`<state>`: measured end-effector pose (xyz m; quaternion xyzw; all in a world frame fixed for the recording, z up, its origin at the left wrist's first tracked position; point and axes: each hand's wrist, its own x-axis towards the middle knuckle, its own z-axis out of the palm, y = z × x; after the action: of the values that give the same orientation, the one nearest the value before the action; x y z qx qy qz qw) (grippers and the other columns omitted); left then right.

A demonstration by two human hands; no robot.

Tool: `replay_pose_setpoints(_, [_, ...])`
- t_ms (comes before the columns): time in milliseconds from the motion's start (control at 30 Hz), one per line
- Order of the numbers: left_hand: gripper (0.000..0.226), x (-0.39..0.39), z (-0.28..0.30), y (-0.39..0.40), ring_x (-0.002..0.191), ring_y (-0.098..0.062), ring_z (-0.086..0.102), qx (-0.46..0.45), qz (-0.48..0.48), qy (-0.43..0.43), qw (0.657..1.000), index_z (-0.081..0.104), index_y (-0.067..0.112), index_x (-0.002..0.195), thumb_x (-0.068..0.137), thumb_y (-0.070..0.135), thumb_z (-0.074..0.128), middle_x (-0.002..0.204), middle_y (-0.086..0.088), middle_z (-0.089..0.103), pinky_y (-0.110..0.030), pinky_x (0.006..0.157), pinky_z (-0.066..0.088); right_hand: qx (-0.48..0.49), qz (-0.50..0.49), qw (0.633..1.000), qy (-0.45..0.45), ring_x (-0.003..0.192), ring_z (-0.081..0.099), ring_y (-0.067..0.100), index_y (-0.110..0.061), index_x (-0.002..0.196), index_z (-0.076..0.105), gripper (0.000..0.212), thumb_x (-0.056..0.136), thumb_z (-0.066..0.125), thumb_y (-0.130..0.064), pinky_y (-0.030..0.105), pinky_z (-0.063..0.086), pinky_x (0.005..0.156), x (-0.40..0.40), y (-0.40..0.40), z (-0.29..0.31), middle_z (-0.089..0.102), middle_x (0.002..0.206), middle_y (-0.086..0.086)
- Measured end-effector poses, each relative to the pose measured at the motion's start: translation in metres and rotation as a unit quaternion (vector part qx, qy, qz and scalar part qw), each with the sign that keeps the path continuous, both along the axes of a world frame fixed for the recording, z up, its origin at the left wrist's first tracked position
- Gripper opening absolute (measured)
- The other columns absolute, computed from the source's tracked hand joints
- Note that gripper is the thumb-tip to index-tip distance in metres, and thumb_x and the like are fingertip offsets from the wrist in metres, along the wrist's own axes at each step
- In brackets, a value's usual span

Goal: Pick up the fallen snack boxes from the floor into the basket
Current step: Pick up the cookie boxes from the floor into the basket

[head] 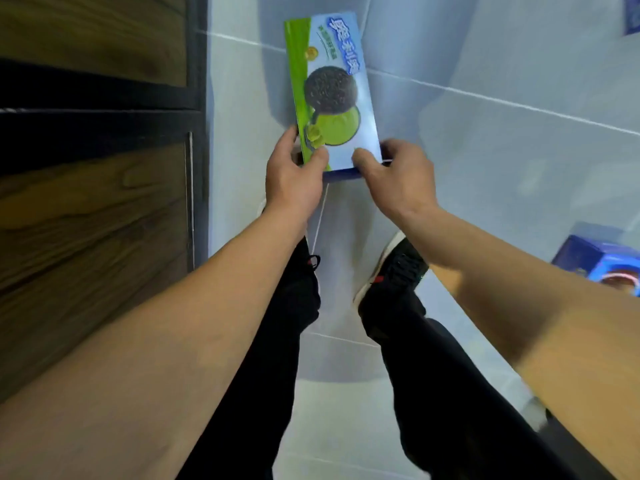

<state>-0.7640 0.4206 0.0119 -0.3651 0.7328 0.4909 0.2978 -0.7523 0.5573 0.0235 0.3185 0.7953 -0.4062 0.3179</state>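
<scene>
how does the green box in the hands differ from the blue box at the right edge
The green box is gripped at its near end by both the left hand and the right hand; the blue box lies untouched on the floor. The green box has a green side and pale blue face; the blue box is dark blue. The green box shows whole; the blue box is partly hidden. Both picture cookies.

Soft overhead light, blurred wide-angle edges

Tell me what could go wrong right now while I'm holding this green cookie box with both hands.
Both the left hand and right hand pinch only the near end of the green cookie box, so its far end could sag or slip. The blue box lies on the floor near your right shoe; you might step on it. No basket is in view.
</scene>
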Motion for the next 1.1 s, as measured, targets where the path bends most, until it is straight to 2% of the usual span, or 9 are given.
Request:
replay_pose_setpoints(100, [0.049,-0.003,0.07,0.031,0.093,-0.022,0.069,0.029,0.001,-0.017,0.999,0.054,0.046,0.114,0.07,0.025,0.062,0.098,-0.002,0.071,-0.049,0.088,0.055,-0.012,-0.041,0.999,-0.017,0.094,0.062,0.018,-0.016,0.103,0.067,0.034,0.082,0.063,-0.043,0.029,0.046,0.081,0.006,0.036,0.066,0.07,0.1,-0.003])
replay_pose_setpoints(200, [0.052,-0.007,0.149,0.063,0.087,-0.021,0.068,0.071,0.005,-0.024,0.997,0.051,0.036,0.123,0.076,0.016,0.062,0.09,-0.002,0.069,-0.048,0.09,0.054,-0.041,-0.105,0.994,-0.014,0.092,0.06,0.017,-0.015,0.104,0.063,0.041,0.079,0.065,-0.048,0.029,0.047,0.081,0.011,0.068,0.137,0.066,0.1,-0.003])
replay_pose_setpoints(367, [0.046,-0.002,0.285,0.1,0.083,-0.02,0.064,0.108,-0.029,-0.045,0.993,0.051,0.04,0.116,0.081,0.012,0.062,0.091,-0.008,0.065,-0.049,0.089,0.054,-0.134,-0.191,0.971,-0.042,0.1,0.066,0.019,-0.018,0.11,0.062,0.073,0.062,0.058,-0.073,0.047,0.055,0.092,0.014,0.11,0.264,0.068,0.106,-0.003])
replay_pose_setpoints(467, [0.042,0.017,0.374,0.116,0.088,-0.019,0.063,0.133,-0.096,-0.046,0.985,0.048,0.037,0.117,0.088,0.009,0.058,0.092,-0.001,0.066,-0.044,0.086,0.055,-0.155,-0.241,0.958,-0.03,0.095,0.07,0.023,-0.015,0.103,0.064,0.074,0.051,0.068,-0.067,0.049,0.057,0.087,0.027,0.128,0.344,0.071,0.1,0.003])
replay_pose_setpoints(567, [0.043,0.038,0.438,0.113,0.098,-0.019,0.065,0.093,-0.217,-0.046,0.971,0.047,0.043,0.118,0.081,0.028,0.064,0.107,0.003,0.066,-0.05,0.093,0.052,-0.123,-0.253,0.96,0.003,0.09,0.07,0.02,-0.017,0.103,0.062,0.057,0.06,0.078,-0.051,0.042,0.058,0.085,0.058,0.133,0.409,0.069,0.095,-0.002])
replay_pose_setpoints(667, [0.075,0.039,0.495,0.114,0.119,-0.017,0.055,0.003,-0.369,-0.007,0.93,0.03,0.03,0.144,0.081,0.038,0.069,0.137,-0.003,0.05,-0.038,0.102,0.044,-0.047,-0.223,0.972,0.055,0.088,0.064,0.019,-0.021,0.11,0.058,0.048,0.07,0.081,-0.036,0.033,0.051,0.081,0.086,0.144,0.467,0.063,0.095,-0.005])
replay_pose_setpoints(800, [0.08,0.027,0.563,0.118,0.131,-0.021,0.044,-0.035,-0.486,0.134,0.863,0.025,0.021,0.148,0.083,0.034,0.069,0.148,-0.004,0.038,-0.038,0.108,0.038,0.035,-0.165,0.98,0.103,0.09,0.059,0.017,-0.023,0.119,0.055,0.056,0.069,0.078,-0.032,0.029,0.044,0.077,0.12,0.158,0.543,0.063,0.104,-0.005])
replay_pose_setpoints(967, [0.085,0.007,0.61,0.127,0.138,-0.021,0.029,-0.034,-0.643,0.256,0.721,0.028,0.019,0.148,0.078,0.035,0.074,0.15,-0.009,0.03,-0.028,0.111,0.024,0.107,-0.043,0.988,0.106,0.1,0.057,0.021,-0.025,0.123,0.053,0.057,0.071,0.074,-0.032,0.031,0.045,0.079,0.153,0.159,0.6,0.059,0.112,-0.002])
replay_pose_setpoints(1100, [0.089,-0.006,0.624,0.145,0.142,-0.032,0.024,-0.018,-0.76,0.277,0.588,0.035,0.024,0.146,0.07,0.06,0.065,0.153,-0.016,0.027,-0.041,0.115,0.024,0.131,-0.025,0.984,0.118,0.102,0.055,0.021,-0.024,0.124,0.053,0.055,0.074,0.072,-0.036,0.029,0.038,0.074,0.175,0.153,0.636,0.058,0.115,-0.002])
